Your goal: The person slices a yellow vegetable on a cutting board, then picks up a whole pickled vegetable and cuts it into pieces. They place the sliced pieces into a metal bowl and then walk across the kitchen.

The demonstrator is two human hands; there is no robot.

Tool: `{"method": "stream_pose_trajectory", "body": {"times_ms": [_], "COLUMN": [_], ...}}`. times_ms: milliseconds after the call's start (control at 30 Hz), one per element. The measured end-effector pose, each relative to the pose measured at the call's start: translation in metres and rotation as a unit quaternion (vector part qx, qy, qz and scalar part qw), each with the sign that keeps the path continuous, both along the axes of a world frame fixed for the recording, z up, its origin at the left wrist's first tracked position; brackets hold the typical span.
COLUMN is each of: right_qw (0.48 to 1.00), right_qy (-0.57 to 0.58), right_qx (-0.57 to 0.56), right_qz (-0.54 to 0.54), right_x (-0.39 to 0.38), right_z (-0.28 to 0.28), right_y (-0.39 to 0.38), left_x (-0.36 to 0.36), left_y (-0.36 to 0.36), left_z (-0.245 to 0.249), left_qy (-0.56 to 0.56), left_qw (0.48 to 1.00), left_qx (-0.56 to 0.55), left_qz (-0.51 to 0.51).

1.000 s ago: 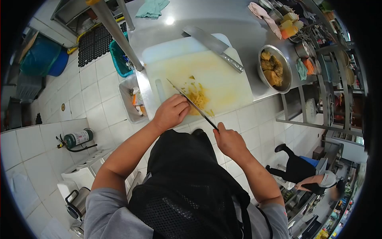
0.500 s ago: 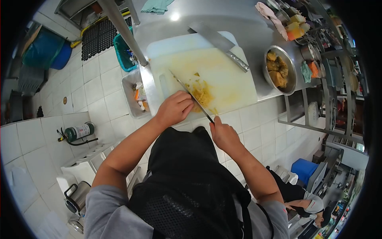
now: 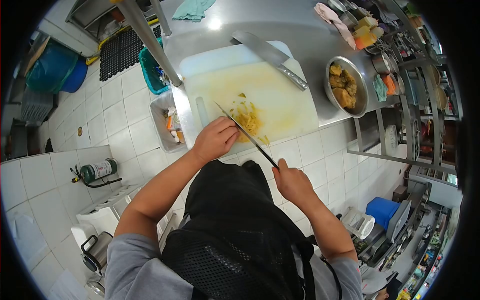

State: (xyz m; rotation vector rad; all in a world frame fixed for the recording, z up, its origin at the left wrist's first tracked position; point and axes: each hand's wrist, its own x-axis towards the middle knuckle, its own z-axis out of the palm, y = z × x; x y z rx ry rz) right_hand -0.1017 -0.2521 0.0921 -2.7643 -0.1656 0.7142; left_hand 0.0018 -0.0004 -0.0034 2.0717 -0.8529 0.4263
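My right hand point(image 3: 294, 181) is closed round the handle of a long, narrow kitchen knife point(image 3: 251, 139), just off the board's near edge. The blade points up and left across the cutting board point(image 3: 287, 107). My left hand point(image 3: 216, 138) rests at the board's near left, its fingers curled and bunched beside the blade; anything under them is hidden. On the blade's other side lies a loose pile of thin yellow-green vegetable shreds point(image 3: 248, 119), perhaps pickled. A broad cleaver point(image 3: 262, 49) lies across the board's far right part.
A steel bowl point(image 3: 364, 94) of yellow-brown chunks point(image 3: 343, 97) stands right of the board. A green cloth point(image 3: 194, 9) and a pink cloth point(image 3: 330, 16) lie on the steel table point(image 3: 320, 45). Left of the table are a grey bin point(image 3: 161, 131) and a teal basket point(image 3: 148, 72). Another person point(image 3: 382, 287) is at lower right.
My right hand and the knife handle have moved slightly right and toward me, and the blade sits a little farther from the shreds' middle. My left hand has barely shifted. The other person has moved mostly out of view.
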Motion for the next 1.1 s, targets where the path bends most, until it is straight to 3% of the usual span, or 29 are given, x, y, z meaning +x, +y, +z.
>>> {"method": "stream_pose_trajectory", "body": {"times_ms": [133,367,667,900,967,1100], "right_qw": [0.999,0.999,1.000,0.999,0.999,0.999], "right_qy": [0.030,-0.016,0.025,0.035,-0.012,0.007], "right_qx": [-0.032,0.029,-0.009,0.003,0.033,0.035], "right_qz": [0.008,-0.006,0.014,-0.009,-0.005,0.015], "right_x": [-0.011,0.028,0.008,0.006,0.020,0.036], "right_z": [0.016,-0.038,0.022,-0.021,-0.029,-0.004], "right_y": [-0.007,0.025,0.001,0.016,0.028,0.018], "left_x": [0.000,0.001,0.000,-0.001,-0.001,-0.002], "left_y": [0.000,0.002,0.001,0.000,0.001,0.000], "left_z": [0.000,0.000,-0.004,-0.001,0.000,-0.004], "left_qy": [-0.003,0.001,-0.024,-0.016,-0.014,-0.013], "left_qw": [1.000,1.000,1.000,1.000,1.000,1.000], "left_qx": [-0.015,-0.014,0.009,0.007,-0.003,0.005], "left_qz": [0.007,-0.008,0.004,0.001,0.005,0.009]}}
